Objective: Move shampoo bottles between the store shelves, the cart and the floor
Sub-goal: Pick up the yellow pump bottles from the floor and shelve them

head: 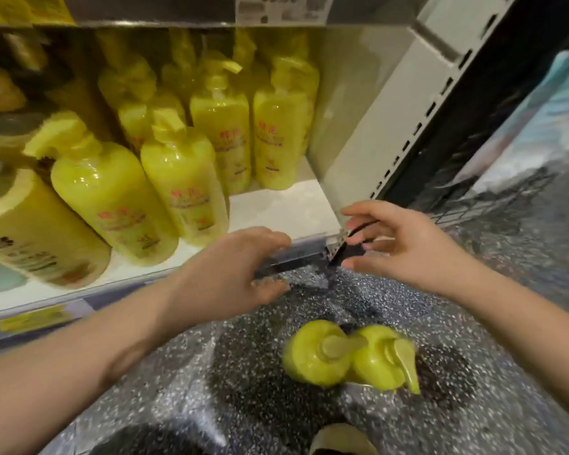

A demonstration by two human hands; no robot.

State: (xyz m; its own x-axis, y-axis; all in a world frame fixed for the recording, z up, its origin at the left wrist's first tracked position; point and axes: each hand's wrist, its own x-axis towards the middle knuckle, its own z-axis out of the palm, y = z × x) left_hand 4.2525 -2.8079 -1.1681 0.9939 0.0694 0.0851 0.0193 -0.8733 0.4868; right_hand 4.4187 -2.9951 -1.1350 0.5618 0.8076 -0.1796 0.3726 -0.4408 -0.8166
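Observation:
Two yellow pump bottles stand upright side by side on the speckled floor, the left one (316, 354) touching the right one (386, 359). Several more yellow shampoo bottles (184, 178) fill the white bottom shelf (286, 208), two at the front leaning. My left hand (230, 274) hovers above the shelf's front edge, fingers relaxed and spread, holding nothing. My right hand (404, 244) is beside it near the shelf's right corner, fingers spread and empty. Both hands are above and behind the floor bottles.
A white perforated shelf upright (408, 103) bounds the shelf on the right. A wire cart (493, 205) shows blurred at the right. A larger darker yellow bottle (37, 231) lies tilted at the left. A price tag (283, 6) hangs overhead.

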